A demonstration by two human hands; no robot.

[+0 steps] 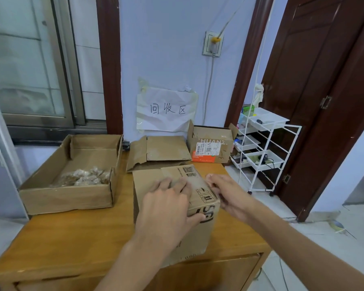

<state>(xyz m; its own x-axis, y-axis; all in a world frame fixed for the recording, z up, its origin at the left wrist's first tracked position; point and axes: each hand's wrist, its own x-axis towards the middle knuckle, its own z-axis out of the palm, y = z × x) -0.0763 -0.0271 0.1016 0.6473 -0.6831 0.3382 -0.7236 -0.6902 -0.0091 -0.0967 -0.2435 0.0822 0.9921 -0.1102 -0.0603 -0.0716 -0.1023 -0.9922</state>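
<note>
The left hand's fingers [183, 183] lie straight and spread flat on top of the cardboard box [198, 234], with the thumb down over its front edge. The left hand [166, 206] presses rather than grips. The right hand [229, 196] reaches the box's upper right edge. Its fingers are blurred there, so whether they pinch anything I cannot tell.

The box stands at the front right of the wooden table [82, 234]. It bears a code label on top, handling symbols, and large black letters partly hidden by the thumb.

Behind it lies one flattened carton [166, 148]. Beside that stands a small box [211, 151] printed "HUAN", with a white shipping label and an orange band. At the left, an open shallow box [65, 198] holds crumpled clear bags [84, 177]. That makes three boxes.

A paper sign [166, 110] on the wall reads 回收区. A white trolley [267, 120] stands to the right.
</note>
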